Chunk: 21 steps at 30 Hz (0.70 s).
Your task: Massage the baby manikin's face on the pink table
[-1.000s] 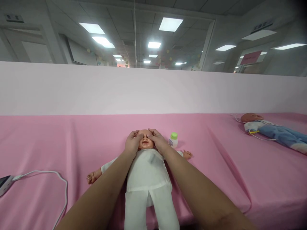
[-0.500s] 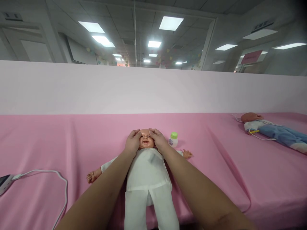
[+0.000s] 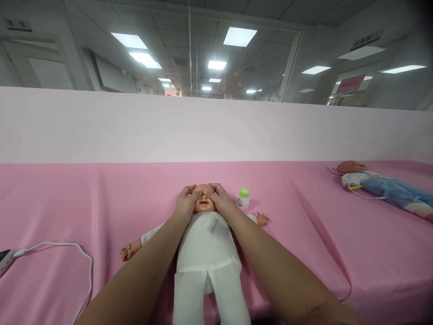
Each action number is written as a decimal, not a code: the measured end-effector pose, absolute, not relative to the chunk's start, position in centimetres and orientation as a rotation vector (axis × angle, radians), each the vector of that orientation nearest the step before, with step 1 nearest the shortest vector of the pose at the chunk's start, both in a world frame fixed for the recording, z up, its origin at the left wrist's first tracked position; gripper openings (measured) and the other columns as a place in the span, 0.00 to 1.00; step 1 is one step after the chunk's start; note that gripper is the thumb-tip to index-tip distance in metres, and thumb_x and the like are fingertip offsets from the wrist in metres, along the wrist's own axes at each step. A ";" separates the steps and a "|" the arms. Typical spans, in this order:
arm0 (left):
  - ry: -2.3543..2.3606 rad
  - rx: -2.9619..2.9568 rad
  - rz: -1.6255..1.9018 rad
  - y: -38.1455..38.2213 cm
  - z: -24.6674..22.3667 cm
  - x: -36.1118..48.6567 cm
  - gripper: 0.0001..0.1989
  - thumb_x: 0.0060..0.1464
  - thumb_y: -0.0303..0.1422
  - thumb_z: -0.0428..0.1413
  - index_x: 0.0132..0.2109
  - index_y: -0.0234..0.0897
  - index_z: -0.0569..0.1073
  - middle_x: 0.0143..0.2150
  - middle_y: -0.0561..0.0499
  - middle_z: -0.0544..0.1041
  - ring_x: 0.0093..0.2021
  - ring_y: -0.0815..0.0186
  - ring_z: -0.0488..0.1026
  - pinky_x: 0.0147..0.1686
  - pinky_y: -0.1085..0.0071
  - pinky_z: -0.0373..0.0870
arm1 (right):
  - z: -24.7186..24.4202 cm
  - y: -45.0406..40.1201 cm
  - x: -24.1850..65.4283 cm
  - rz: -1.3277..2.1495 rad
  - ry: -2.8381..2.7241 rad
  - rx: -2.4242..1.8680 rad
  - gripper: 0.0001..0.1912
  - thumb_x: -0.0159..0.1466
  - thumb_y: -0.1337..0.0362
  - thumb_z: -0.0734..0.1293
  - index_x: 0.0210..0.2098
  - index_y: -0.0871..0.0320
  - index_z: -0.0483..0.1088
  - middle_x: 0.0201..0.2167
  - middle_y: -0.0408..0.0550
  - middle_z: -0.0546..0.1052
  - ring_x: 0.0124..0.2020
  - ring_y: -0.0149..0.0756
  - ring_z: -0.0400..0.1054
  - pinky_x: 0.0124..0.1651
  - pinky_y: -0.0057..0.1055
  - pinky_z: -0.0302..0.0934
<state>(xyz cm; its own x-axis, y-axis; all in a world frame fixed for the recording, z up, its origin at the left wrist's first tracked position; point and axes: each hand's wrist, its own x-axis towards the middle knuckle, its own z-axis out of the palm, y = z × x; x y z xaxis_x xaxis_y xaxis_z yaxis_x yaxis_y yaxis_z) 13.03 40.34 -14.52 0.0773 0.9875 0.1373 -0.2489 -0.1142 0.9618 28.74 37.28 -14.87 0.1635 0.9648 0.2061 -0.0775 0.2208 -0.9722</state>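
A baby doll point(image 3: 206, 253) in white clothes lies on its back on the pink sheet point(image 3: 67, 198), head away from me. My left hand point(image 3: 185, 204) cups the left side of its head, thumb laid across the upper face. My right hand point(image 3: 220, 202) cups the right side the same way. The two thumbs meet over the eyes and nose; only the doll's open mouth and the top of its head show between them.
A small white bottle with a green cap point(image 3: 242, 198) stands just right of the doll's head. A second doll in blue trousers point(image 3: 382, 186) lies far right with a thin cord. A white cable point(image 3: 64, 247) and a device point(image 3: 5, 262) lie at the left edge.
Half a second ago my thumbs were apart at the doll's temples with the face showing; now they have slid inward and meet over its eyes and nose.
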 end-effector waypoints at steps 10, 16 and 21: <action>1.030 1.184 1.327 40.5 -14.4 13.3 0.18 0.57 0.40 0.61 0.52 0.40 0.79 0.50 0.44 0.83 0.51 0.55 0.80 0.51 0.60 0.78 | -16.6 39.7 29.2 0.977 -1.081 -1.012 0.25 0.62 0.45 0.69 0.53 0.52 0.74 0.53 0.48 0.80 0.58 0.46 0.72 0.63 0.44 0.66; 1.061 1.278 1.292 40.3 -14.3 12.8 0.22 0.62 0.40 0.57 0.60 0.39 0.77 0.59 0.42 0.81 0.57 0.53 0.79 0.58 0.57 0.75 | -16.7 39.4 29.7 0.974 -1.146 -1.055 0.30 0.66 0.45 0.67 0.62 0.51 0.73 0.65 0.48 0.74 0.66 0.45 0.67 0.71 0.44 0.59; 1.086 1.718 1.260 39.3 -14.8 10.8 0.30 0.62 0.45 0.60 0.67 0.40 0.72 0.69 0.42 0.73 0.69 0.49 0.69 0.68 0.54 0.64 | -14.6 36.8 29.5 1.005 -1.331 -1.132 0.41 0.68 0.38 0.66 0.73 0.51 0.60 0.74 0.48 0.61 0.74 0.45 0.56 0.76 0.44 0.48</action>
<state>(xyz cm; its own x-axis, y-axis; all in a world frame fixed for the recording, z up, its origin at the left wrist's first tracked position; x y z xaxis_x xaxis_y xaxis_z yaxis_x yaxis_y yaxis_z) 10.76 39.26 -14.79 0.1622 0.9243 0.3455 0.2061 -0.3741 0.9042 29.54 36.82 -14.65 0.0209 0.9806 0.1951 0.0803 0.1929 -0.9779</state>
